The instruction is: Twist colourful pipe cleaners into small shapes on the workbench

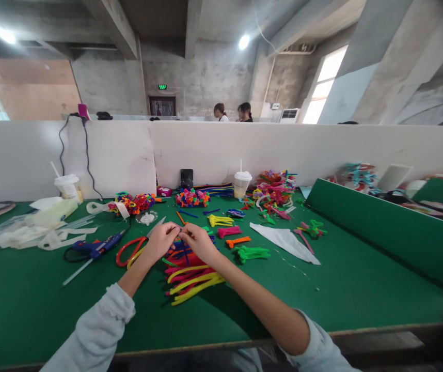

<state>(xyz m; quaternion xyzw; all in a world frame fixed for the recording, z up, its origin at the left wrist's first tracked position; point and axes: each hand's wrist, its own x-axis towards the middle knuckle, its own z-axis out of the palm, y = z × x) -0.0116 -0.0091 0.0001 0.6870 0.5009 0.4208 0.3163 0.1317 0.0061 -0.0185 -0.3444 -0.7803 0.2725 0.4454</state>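
Both hands met over the middle of the green tabletop [51, 305]. The left hand [162, 240] and the right hand [199, 243] had their fingers pinched close together on a thin blue pipe cleaner [185, 251], which ran down from between the fingertips toward the loose pile of pipe cleaners [190, 276] just below them, at 6 o'clock from the hands. Whether the stem was already being bent or twisted was too small to tell.

Judging from what lay about, a good deal was already made: small folded bundles in yellow [220, 220], pink [229, 231], orange [238, 241] and green [251, 253] lay at 2 to 3 o'clock from the hands, and heaps of finished multicoloured pieces [273, 188] sat farther back at 1 o'clock, with more at 12 [191, 197] and 11 o'clock [134, 202]. The pile of straight stems under the hands looked still large, so plenty seemed left to work through.

At 9 o'clock lay red-handled scissors [130, 251] and a blue glue gun [97, 248]. A lidded cup [241, 184] stood at the back divider, another cup [67, 187] far at 10 o'clock.
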